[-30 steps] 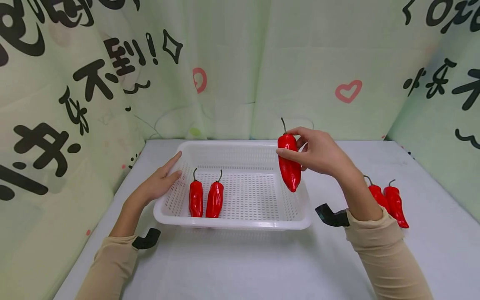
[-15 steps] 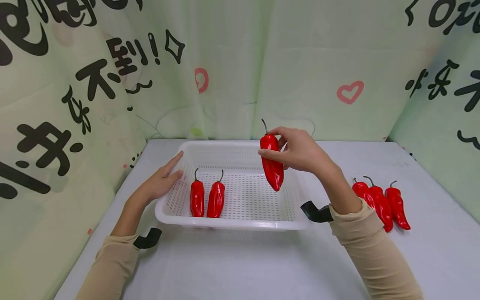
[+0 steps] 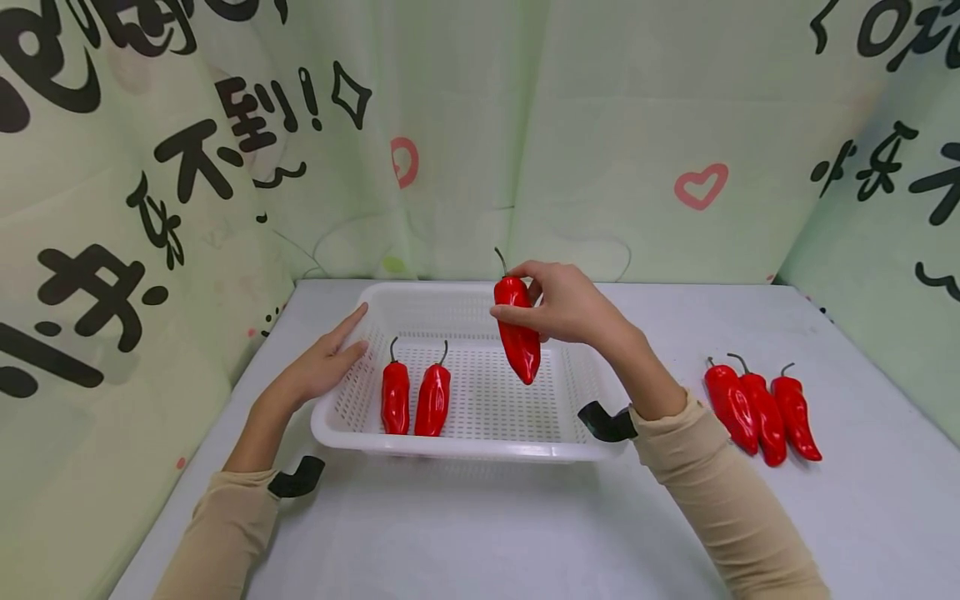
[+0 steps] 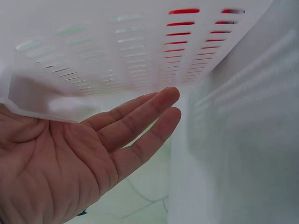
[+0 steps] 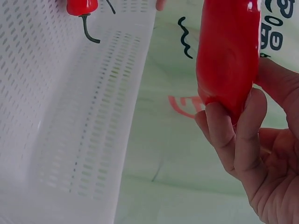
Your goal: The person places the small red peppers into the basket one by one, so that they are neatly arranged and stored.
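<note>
My right hand (image 3: 558, 302) holds a red chili pepper (image 3: 517, 337) upright above the right half of a white perforated plastic basket (image 3: 472, 450), stem up. In the right wrist view, thumb and fingers (image 5: 247, 135) grip the red pepper (image 5: 229, 51) with the basket's wall (image 5: 93, 116) to the left. At the basket's left rim rests my left hand (image 3: 322, 362), its thumb over the edge. The left wrist view shows the left hand's fingers (image 4: 135, 121) extended beneath the rim, outside the slotted wall (image 4: 126, 51). Two red peppers (image 3: 395, 400) (image 3: 432, 402) lie side by side inside the basket.
Right of the basket, three more red peppers (image 3: 763, 417) lie together on the white tabletop (image 3: 465, 533). A pale green curtain (image 3: 600, 125) with dark lettering hangs behind the table and on both sides.
My right hand has carried its pepper leftward, from the basket's right edge to over its inside. The table peppers behind that arm have come into full view. The left hand keeps its place.
</note>
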The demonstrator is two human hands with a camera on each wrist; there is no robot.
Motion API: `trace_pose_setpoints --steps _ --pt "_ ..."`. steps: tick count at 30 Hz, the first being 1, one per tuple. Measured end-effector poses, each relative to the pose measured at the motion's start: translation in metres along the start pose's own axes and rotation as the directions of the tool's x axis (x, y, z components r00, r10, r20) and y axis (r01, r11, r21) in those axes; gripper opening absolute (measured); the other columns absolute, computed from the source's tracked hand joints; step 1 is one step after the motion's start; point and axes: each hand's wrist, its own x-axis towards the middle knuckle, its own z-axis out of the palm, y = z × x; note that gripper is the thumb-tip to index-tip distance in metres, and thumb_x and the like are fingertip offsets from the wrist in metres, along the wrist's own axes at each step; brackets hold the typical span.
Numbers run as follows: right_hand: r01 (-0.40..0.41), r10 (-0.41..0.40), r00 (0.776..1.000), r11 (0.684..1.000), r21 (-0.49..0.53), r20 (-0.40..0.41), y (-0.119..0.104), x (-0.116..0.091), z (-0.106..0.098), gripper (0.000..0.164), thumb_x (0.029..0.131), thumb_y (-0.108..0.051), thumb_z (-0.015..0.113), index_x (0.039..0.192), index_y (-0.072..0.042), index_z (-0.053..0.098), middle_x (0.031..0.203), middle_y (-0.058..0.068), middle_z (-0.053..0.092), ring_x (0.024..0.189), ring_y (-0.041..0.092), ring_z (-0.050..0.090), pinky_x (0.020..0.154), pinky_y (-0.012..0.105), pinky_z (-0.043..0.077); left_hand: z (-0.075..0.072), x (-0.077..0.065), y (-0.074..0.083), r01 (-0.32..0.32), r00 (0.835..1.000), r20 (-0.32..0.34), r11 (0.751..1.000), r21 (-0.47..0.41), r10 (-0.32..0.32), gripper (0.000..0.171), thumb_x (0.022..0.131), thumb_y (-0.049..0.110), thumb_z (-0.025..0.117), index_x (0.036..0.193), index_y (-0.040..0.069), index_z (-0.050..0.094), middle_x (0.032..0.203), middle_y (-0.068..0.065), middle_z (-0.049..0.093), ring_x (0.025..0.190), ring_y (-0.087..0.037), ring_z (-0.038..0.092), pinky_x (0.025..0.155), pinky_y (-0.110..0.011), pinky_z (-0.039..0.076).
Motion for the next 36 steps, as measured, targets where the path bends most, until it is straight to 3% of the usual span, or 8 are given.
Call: trace_pose_setpoints --steps 14,21,28,36 --pt "0.025 -0.024 0.997 1.0 -0.018 0.079 0.003 0.018 0.028 0.053 0.091 -0.031 0.076 0.134 -0.003 0.06 0.09 0.009 0.07 0.074 0.02 0.067 0.063 0.03 0.06 0.0 0.001 -0.005 0.006 1.0 -0.011 1.0 0.011 -0.006 0.068 0.109 0.021 0.044 0.166 0.016 0.007 0.164 -0.029 0.021 0.115 -0.045 0.061 0.088 -0.053 0.059" --pt "0.005 -0.002 0.99 1.0 -0.024 0.143 0.005 0.026 0.039 0.053 0.092 -0.031 0.076 0.134 -0.002 0.059 0.091 0.01 0.07 0.074 0.019 0.068 0.065 0.029 0.061 0.0 0.001 -0.003 0.007 1.0 -0.01 1.0 0.015 -0.007 0.067 0.109 0.022 0.043 0.166 0.015 0.007 0.164 -0.03 0.021 0.119 -0.047 0.058 0.091 -0.055 0.058" --pt "-0.037 0.032 0.97 0.999 0.017 0.239 0.008 0.034 0.051 0.051 0.092 -0.03 0.076 0.13 0.0 0.06 0.094 0.011 0.07 0.074 0.019 0.071 0.068 0.029 0.062 0.0 0.0 -0.002 0.004 1.0 -0.009 1.0 0.018 -0.004 0.068 0.109 0.022 0.043 0.166 0.015 0.006 0.164 -0.03 0.021 0.119 -0.047 0.058 0.091 -0.055 0.058" --pt "-0.125 0.1 0.942 0.99 0.058 0.321 0.012 0.039 0.064 0.05 0.092 -0.031 0.076 0.127 0.003 0.061 0.096 0.012 0.069 0.072 0.02 0.072 0.08 0.041 0.063 0.001 0.002 -0.004 0.012 1.0 -0.004 1.0 0.014 -0.012 0.068 0.109 0.022 0.044 0.166 0.016 0.006 0.164 -0.03 0.022 0.115 -0.046 0.061 0.087 -0.053 0.06"
